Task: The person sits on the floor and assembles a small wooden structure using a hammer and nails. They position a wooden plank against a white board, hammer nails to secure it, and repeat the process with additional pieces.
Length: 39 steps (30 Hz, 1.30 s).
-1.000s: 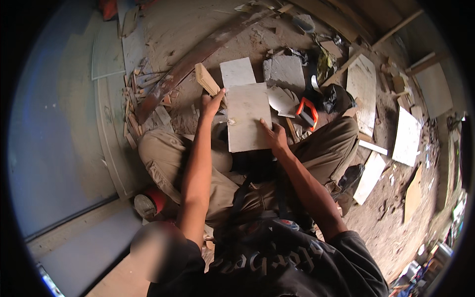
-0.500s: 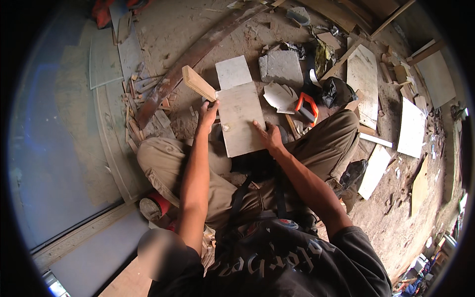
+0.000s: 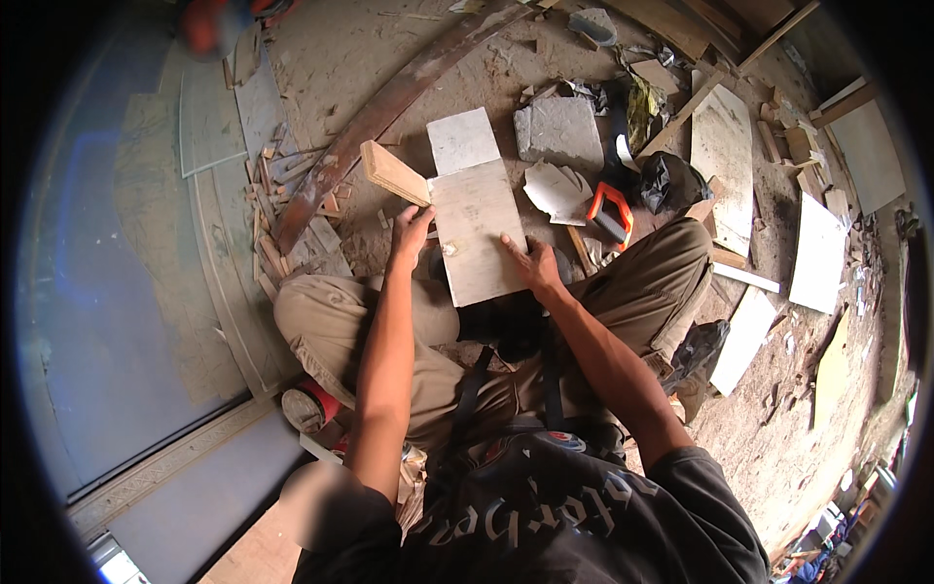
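Head view, my left hand (image 3: 411, 234): it grips the left edge of the pale tile piece (image 3: 479, 232), fingers curled onto that edge, thumb side on the face.
Head view, my right hand (image 3: 530, 265): it lies flat on the tile's lower right part, fingers spread narrow and pressing down on the face; nothing is clasped in it.
Tile piece: a rectangular slab, lying roughly flat over my knees, its far end out above the dusty floor (image 3: 341, 58).
Wooden block (image 3: 393, 173): a short light offcut, just beside my left hand, touching the tile's upper left corner as far as I can tell.
Square tile (image 3: 462, 139): on the ground just beyond the held one.
Grey slab (image 3: 558, 129): to the right of that square, near a broken white shard (image 3: 556, 190).
Orange-handled tool (image 3: 609, 209): on the ground by my right knee, near the shard.
Long rusty strip (image 3: 389, 102): curving across the floor beyond the block.
My legs (image 3: 331, 326): bent, in khaki trousers, under the tile.
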### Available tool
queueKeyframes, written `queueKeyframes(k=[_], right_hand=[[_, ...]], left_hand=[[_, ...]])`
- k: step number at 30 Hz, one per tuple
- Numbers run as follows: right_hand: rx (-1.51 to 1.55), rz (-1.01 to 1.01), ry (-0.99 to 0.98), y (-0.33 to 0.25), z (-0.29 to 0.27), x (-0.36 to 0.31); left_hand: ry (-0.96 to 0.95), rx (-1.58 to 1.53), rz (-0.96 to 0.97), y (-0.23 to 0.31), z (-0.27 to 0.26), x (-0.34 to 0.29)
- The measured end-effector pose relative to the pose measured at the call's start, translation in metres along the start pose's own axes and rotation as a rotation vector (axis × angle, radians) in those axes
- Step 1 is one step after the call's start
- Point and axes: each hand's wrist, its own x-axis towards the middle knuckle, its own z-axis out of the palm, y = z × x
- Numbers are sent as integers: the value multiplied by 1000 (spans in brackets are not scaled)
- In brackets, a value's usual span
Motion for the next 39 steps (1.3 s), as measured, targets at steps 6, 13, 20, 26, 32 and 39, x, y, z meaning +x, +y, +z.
queueKeyframes(k=[6, 13, 20, 26, 32, 39], right_hand=[[70, -39, -6, 20, 6, 13], [65, -18, -6, 15, 5, 10], [149, -11, -26, 7, 7, 4], [90, -6, -24, 3, -5, 3], [81, 103, -142, -26, 4, 0], [7, 170, -32, -28, -45, 34]], left_hand=[[30, -112, 13, -12, 0, 14], [1, -99, -14, -2, 1, 3], [110, 231, 188, -12, -5, 17], [160, 382, 341, 1, 9, 24], [37, 405, 390, -37, -34, 71], [3, 488, 308, 84, 11, 18]])
